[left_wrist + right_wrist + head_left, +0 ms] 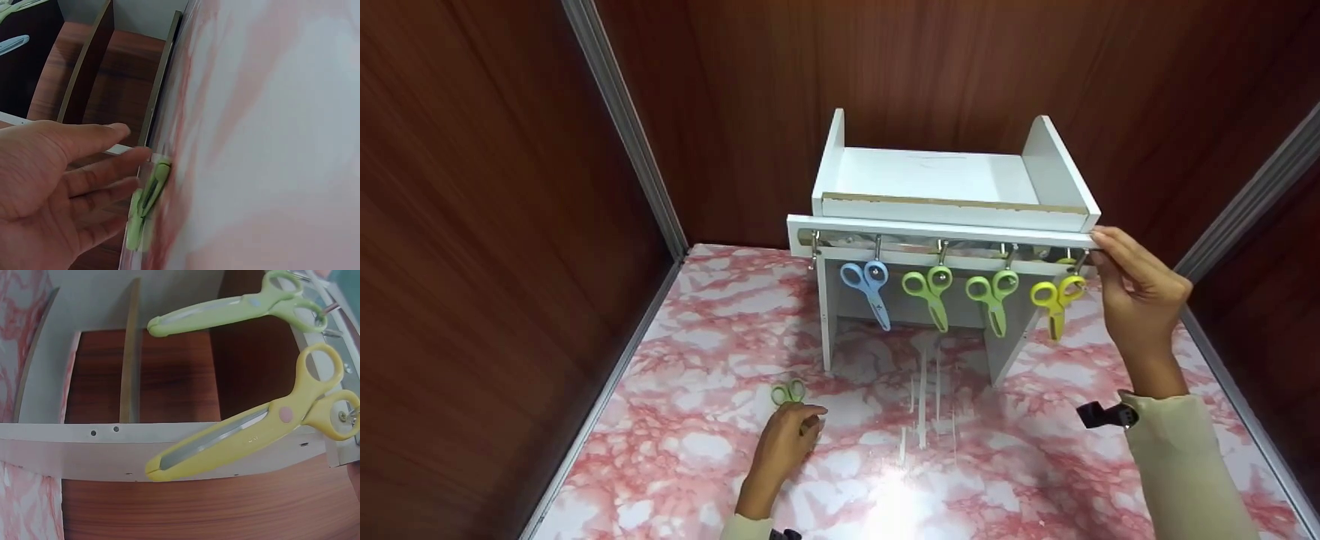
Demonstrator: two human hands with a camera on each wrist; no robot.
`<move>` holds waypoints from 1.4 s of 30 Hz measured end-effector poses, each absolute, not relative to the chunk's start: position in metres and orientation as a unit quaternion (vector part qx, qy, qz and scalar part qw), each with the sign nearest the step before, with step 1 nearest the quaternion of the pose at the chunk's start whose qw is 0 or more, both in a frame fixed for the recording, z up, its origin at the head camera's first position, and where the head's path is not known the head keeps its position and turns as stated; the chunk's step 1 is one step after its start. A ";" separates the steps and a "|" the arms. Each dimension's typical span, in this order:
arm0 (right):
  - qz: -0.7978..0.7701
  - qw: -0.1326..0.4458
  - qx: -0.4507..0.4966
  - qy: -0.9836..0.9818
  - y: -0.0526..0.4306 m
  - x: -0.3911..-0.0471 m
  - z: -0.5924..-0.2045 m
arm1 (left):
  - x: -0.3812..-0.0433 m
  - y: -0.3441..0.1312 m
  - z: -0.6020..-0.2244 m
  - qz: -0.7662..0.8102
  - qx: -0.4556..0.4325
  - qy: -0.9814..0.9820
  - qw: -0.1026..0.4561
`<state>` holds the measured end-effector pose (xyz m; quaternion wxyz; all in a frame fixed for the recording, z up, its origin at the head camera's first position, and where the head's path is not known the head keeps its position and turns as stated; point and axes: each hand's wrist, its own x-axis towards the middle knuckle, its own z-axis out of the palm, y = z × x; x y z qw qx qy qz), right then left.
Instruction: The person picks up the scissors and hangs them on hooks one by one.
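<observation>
On the marbled tabletop lies a pair of green scissors (pixel 790 397), its lower part hidden behind my left hand (pixel 786 442) in the head view. The left wrist view shows the fingers loosely extended beside these scissors (pixel 157 183), gripping nothing. My right hand (pixel 1144 296) pinches the right end of a white hook rail (pixel 945 229) along the front of a white shelf. From its hooks hang blue scissors (pixel 877 295), two green pairs, one in the middle (pixel 934 301) and another green pair (pixel 997 306), and yellow scissors (pixel 1056 311) nearest the right hand.
The white shelf (pixel 922 172) stands on the marbled tabletop (pixel 697 375) with its upper tray open. Its leftmost hook (pixel 814 244) carries no scissors. Dark wood-grain panels (pixel 930 67) enclose the back and sides, with metal strips (pixel 622 120) at the corners.
</observation>
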<state>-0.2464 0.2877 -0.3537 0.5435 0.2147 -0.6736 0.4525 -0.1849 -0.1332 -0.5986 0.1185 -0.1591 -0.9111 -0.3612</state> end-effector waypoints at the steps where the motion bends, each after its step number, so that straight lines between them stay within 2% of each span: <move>1: 0.453 0.543 0.215 -0.673 0.288 -0.246 -0.353 | -0.184 -0.133 -0.598 -0.363 -0.153 -0.911 0.125; 9: 0.453 0.544 0.216 -0.673 0.288 -0.246 -0.353 | -0.184 -0.131 -0.601 -0.347 -0.048 -0.914 0.204; 17: 0.442 0.542 0.212 -0.683 0.288 -0.244 -0.352 | -0.181 -0.130 -0.602 -0.327 0.024 -0.929 0.169; 31: 0.445 0.543 0.214 -0.679 0.286 -0.244 -0.351 | -0.175 -0.129 -0.604 -0.323 0.013 -0.935 0.147; 42: 0.448 0.539 0.217 -0.679 0.287 -0.244 -0.351 | -0.174 -0.128 -0.602 -0.332 0.040 -0.933 0.132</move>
